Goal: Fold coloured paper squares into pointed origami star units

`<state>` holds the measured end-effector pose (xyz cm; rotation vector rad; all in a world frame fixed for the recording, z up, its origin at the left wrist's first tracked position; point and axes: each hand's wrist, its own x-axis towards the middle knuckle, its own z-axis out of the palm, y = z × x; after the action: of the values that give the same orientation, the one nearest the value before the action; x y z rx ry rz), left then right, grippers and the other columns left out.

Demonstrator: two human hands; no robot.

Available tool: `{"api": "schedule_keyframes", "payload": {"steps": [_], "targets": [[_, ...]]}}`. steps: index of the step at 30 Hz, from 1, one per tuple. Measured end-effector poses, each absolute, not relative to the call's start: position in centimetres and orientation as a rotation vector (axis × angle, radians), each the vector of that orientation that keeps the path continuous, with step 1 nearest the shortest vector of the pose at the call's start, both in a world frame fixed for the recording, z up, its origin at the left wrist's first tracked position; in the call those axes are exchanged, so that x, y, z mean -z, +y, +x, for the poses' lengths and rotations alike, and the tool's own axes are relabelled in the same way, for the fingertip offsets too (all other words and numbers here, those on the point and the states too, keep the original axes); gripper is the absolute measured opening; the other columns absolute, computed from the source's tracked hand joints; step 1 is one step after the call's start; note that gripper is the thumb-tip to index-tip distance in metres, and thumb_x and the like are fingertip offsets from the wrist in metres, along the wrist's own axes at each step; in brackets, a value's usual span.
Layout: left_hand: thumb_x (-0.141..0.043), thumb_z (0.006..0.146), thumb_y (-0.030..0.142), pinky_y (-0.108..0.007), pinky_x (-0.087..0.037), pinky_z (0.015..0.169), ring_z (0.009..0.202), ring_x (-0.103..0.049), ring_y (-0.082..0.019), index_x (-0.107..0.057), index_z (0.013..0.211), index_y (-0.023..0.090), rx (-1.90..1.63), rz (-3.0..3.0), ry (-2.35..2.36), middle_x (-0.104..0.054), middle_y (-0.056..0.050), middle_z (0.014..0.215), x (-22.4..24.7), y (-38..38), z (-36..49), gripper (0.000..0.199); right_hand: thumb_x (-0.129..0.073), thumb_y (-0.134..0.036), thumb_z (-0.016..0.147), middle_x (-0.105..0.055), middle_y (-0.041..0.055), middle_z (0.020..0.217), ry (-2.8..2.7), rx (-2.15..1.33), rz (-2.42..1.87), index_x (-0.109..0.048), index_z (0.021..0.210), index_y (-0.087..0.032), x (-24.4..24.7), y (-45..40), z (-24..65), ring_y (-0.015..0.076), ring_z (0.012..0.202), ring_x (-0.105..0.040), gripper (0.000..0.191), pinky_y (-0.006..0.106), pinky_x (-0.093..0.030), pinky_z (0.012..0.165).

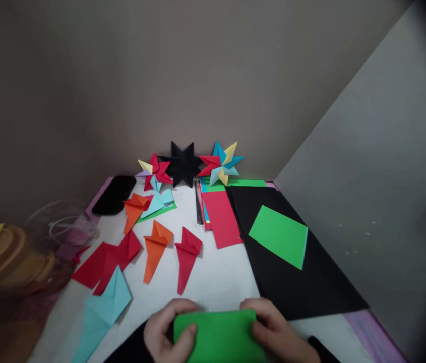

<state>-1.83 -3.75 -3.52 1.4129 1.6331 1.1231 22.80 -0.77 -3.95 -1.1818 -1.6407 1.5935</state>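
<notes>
Between both hands, at the near edge of the view, is a sheet of green paper with a straight upper edge; its lower part is cut off by the frame. My left hand grips its left side, thumb in front and fingers behind. On the right side, my right hand pinches the sheet the same way. Just beyond my hands lie a folded red paper piece and a folded orange paper piece. A large folded light blue piece rests to the left.
Black sheets cover the table's right side, with a green sheet on top. Red paper lies beside them. Against the wall lean a black paper star and multicoloured stars. A black phone-like object sits back left.
</notes>
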Motion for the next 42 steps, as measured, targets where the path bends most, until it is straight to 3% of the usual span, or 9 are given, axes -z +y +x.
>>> {"api": "schedule_keyframes", "payload": {"steps": [3, 8, 13, 17, 24, 27, 31, 35, 42], "targets": [[-0.057, 0.068, 0.035, -0.022, -0.043, 0.049, 0.051, -0.053, -0.014, -0.067, 0.081, 0.021, -1.134, 1.427, 1.593, -0.062, -0.001, 0.06, 3.0, -3.6, -1.9, 0.022, -0.05, -0.067, 0.073, -0.048, 0.002, 0.064, -1.573, -1.636, -1.079, -0.058, 0.074, -0.017, 3.6, -0.4, 22.1, 0.0146, 0.06, -0.045, 0.051, 0.026, -0.037, 0.054], [-0.059, 0.07, 0.037, -0.021, -0.038, 0.046, 0.046, -0.046, -0.01, -0.066, 0.085, 0.019, -1.251, 1.465, 1.572, -0.057, 0.002, 0.057, 3.0, -3.3, -1.9, 0.025, -0.062, -0.059, 0.069, -0.05, 0.0018, 0.073, -1.394, -1.636, -0.942, -0.057, 0.082, -0.018, 3.3, -0.6, 21.2, 0.0147, 0.066, -0.045, 0.043, 0.026, -0.036, 0.058], [-0.063, 0.068, 0.038, -0.02, -0.032, 0.042, 0.044, -0.041, -0.009, -0.065, 0.089, 0.017, -1.326, 1.446, 1.533, -0.051, 0.004, 0.052, 3.4, -2.9, -2.1, 0.03, -0.066, -0.044, 0.07, -0.043, -0.0036, 0.058, -1.285, -1.498, -1.078, -0.049, 0.063, -0.018, 3.0, -0.4, 20.5, 0.0103, 0.053, -0.037, 0.032, 0.024, -0.029, 0.051], [-0.066, 0.066, 0.04, -0.018, -0.029, 0.04, 0.041, -0.038, -0.007, -0.059, 0.1, 0.015, -1.354, 1.302, 1.343, -0.046, 0.007, 0.048, 3.1, -2.9, -2.1, 0.043, -0.065, -0.039, 0.072, -0.038, -0.0054, 0.056, -1.328, -1.315, -1.051, -0.044, 0.06, -0.019, 2.6, -0.4, 20.3, 0.01, 0.051, -0.034, 0.031, 0.024, -0.027, 0.05], [-0.078, 0.05, 0.035, -0.021, -0.044, 0.047, 0.056, -0.056, -0.01, -0.041, 0.113, 0.023, -1.466, 0.892, 1.27, -0.06, 0.0, 0.083, 2.1, -5.7, -1.0, 0.074, -0.062, -0.036, 0.074, -0.036, -0.0053, 0.056, -1.417, -1.111, -0.974, -0.043, 0.059, -0.019, 1.5, -1.3, 19.1, 0.0103, 0.052, -0.033, 0.029, 0.024, -0.026, 0.05], [-0.079, 0.048, 0.035, -0.023, -0.047, 0.05, 0.056, -0.056, -0.01, -0.049, 0.101, 0.023, -1.584, 0.927, 1.255, -0.059, 0.002, 0.082, 2.2, -7.2, -0.9, 0.063, -0.062, -0.036, 0.073, -0.035, -0.0056, 0.055, -1.407, -1.117, -0.918, -0.041, 0.058, -0.019, 1.1, -2.0, 18.4, 0.0098, 0.052, -0.032, 0.03, 0.024, -0.025, 0.049], [-0.076, 0.052, 0.044, -0.026, -0.048, 0.052, 0.053, -0.057, -0.013, -0.062, 0.079, 0.013, -1.565, 0.941, 1.304, -0.062, -0.001, 0.061, 2.8, -8.5, -1.4, 0.043, -0.062, -0.038, 0.073, -0.035, -0.0058, 0.055, -1.417, -1.151, -0.85, -0.042, 0.06, -0.019, 0.4, -3.2, 17.5, 0.0094, 0.051, -0.031, 0.03, 0.023, -0.025, 0.049], [-0.075, 0.053, 0.043, -0.025, -0.047, 0.051, 0.049, -0.056, -0.014, -0.065, 0.061, 0.012, -1.588, 1.027, 1.5, -0.062, -0.002, 0.051, 3.2, -8.5, -2.1, 0.033, -0.06, -0.039, 0.075, -0.032, -0.0061, 0.054, -1.437, -1.118, -0.837, -0.039, 0.059, -0.02, 0.5, -3.7, 16.9, 0.0092, 0.05, -0.03, 0.033, 0.024, -0.024, 0.048], [-0.077, 0.049, 0.041, -0.026, -0.046, 0.047, 0.047, -0.055, -0.014, -0.067, 0.068, 0.011, -1.633, 0.898, 1.532, -0.061, -0.001, 0.05, 3.1, -8.2, -2.2, 0.037, -0.059, -0.039, 0.076, -0.034, -0.0059, 0.055, -1.479, -1.13, -0.811, -0.04, 0.06, -0.02, 1.5, -3.7, 16.8, 0.0097, 0.051, -0.031, 0.032, 0.024, -0.026, 0.049]]}}
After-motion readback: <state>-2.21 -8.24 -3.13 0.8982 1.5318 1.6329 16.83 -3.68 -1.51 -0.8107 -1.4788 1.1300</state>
